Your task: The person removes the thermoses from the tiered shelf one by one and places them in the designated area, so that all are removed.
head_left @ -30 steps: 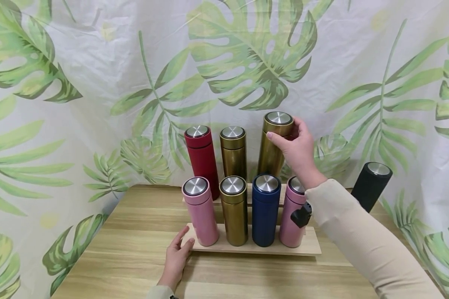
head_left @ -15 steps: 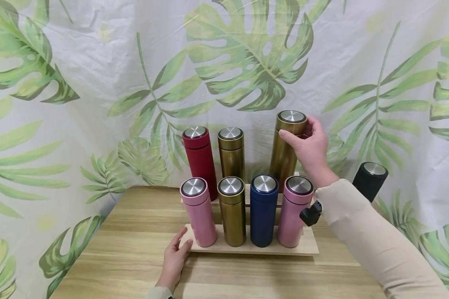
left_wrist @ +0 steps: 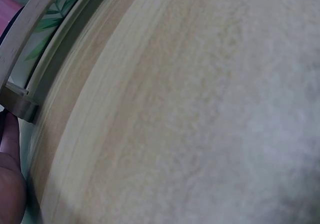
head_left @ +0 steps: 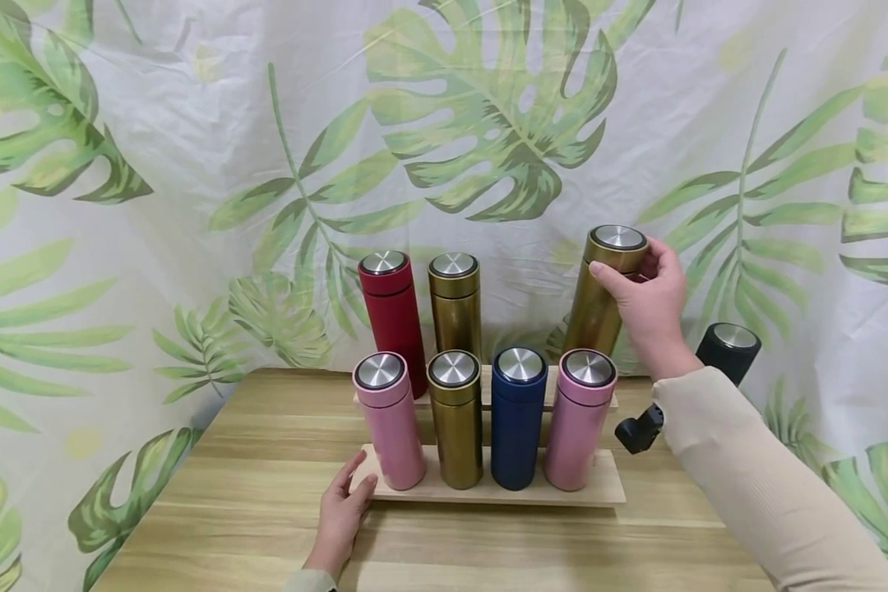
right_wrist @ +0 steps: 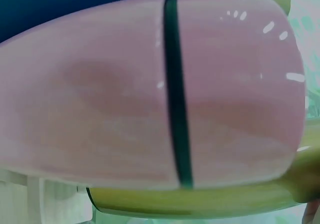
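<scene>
My right hand grips a gold vacuum flask near its top, thumb in front and fingers behind. It is at the right end of the rack's back row, its lower part hidden behind a pink flask. That pink flask fills most of the right wrist view, the gold one showing below. My left hand holds the left end of the two-step wooden rack, thumb at the front edge. In the left wrist view, a finger touches the end of the rack's board.
On the rack's lower step stand another pink flask, a gold flask and a blue flask. Behind them are a red flask and a gold flask. A black flask stands right, partly behind the sleeve. A leaf-patterned cloth hangs behind.
My right hand has carried the gold flask rightward along the back row, from behind the blue flask to behind the right pink one, ending slightly lower. My left hand keeps its place on the rack.
</scene>
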The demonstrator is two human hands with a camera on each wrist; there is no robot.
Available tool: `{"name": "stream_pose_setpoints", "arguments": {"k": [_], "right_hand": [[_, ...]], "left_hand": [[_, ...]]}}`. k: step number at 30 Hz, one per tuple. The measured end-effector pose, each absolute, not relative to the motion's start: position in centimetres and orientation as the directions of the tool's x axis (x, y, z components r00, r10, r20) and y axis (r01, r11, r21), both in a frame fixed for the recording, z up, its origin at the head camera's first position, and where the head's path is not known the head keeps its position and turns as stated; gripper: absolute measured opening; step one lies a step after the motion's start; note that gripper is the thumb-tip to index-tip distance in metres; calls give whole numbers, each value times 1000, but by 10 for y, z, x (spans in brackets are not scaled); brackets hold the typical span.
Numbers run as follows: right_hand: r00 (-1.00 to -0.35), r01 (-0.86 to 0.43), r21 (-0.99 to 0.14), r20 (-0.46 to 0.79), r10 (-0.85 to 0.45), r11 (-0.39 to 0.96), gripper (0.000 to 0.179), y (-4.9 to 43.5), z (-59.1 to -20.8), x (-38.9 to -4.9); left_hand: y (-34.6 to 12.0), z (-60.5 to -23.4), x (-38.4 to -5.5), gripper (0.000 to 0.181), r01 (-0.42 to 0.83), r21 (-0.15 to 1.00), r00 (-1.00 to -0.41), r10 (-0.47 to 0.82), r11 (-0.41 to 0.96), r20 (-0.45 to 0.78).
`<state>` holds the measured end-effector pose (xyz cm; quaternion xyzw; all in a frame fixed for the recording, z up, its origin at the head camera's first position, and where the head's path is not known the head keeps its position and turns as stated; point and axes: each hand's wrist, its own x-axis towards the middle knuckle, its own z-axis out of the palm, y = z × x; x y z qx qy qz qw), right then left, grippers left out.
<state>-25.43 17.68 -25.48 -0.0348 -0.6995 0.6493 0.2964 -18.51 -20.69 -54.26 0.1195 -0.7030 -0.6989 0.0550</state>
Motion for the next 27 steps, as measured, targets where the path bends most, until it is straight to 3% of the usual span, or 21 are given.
{"name": "stream_pose_setpoints", "arguments": {"k": [7,17,27], "right_hand": [[-786,-371,-921,378,489,115,61,188,-260,-250],[-781,-322,-937,343,522,134,64,209,-268,-234],[-614,-417,-890,427,664,186,55,224,-281,-225]], "left_hand": [[-207,-543,-186,55,-96,995,-966,-241,11,-90],[-208,-542,-186,54,-97,995,-966,-242,3,-93],[-207,-543,-187,54,-105,994,-964,-243,-8,-104]]}}
